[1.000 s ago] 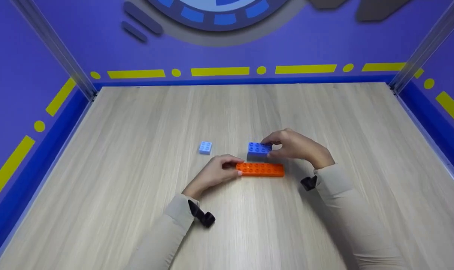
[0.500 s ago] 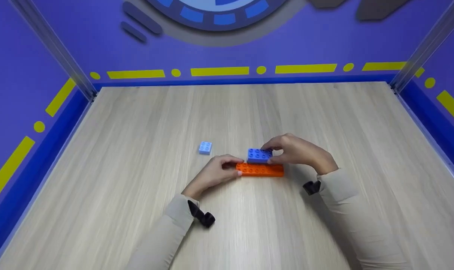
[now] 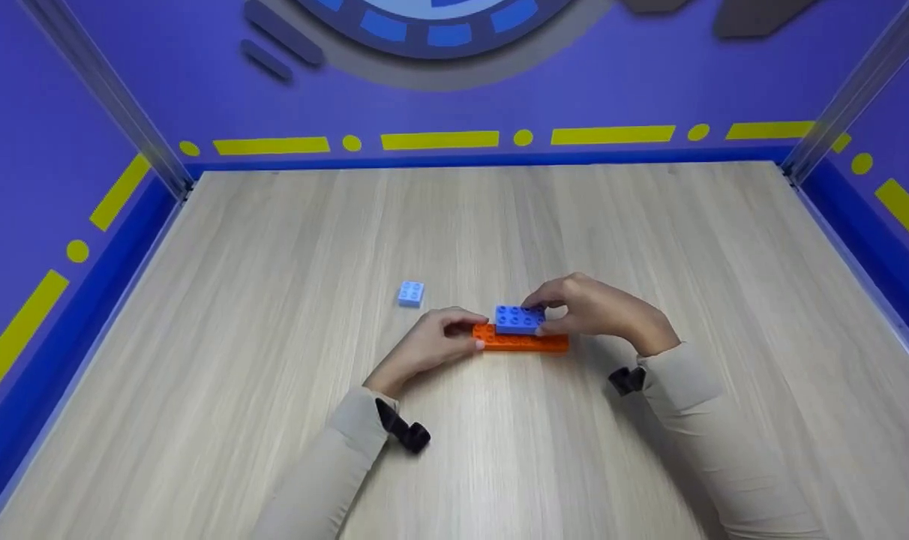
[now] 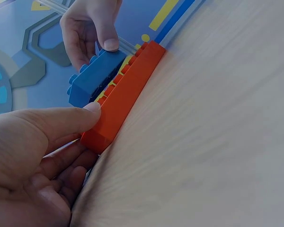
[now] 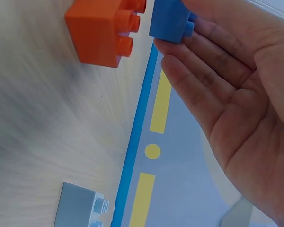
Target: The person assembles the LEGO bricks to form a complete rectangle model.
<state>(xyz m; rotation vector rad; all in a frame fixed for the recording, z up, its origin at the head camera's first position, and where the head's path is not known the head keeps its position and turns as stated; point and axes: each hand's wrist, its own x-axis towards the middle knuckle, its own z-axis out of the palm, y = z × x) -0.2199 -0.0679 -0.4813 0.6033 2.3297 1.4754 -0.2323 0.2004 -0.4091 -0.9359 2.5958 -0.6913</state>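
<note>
My left hand (image 3: 438,341) pinches the left end of a long orange toy brick (image 3: 526,343) that lies on the table, thumb on its near side. Between thumb and fingers, my right hand (image 3: 601,309) grips a blue toy brick (image 3: 520,319) by its right end. This blue brick is above the orange one, studs up. In the left wrist view a thin gap shows between the blue brick (image 4: 94,75) and the studs of the orange brick (image 4: 125,101). A small light blue brick (image 3: 411,294) rests on the table, behind and left of my left hand.
The wood-grain table (image 3: 312,247) is closed in by a purple back wall (image 3: 454,105) and side walls with yellow markings. A black camera mount (image 3: 406,427) sits on the left wrist, and another mount (image 3: 627,380) on the right.
From behind the orange brick, my right hand has brought the blue brick toward me until it is over the orange one. My left hand stays on the orange brick.
</note>
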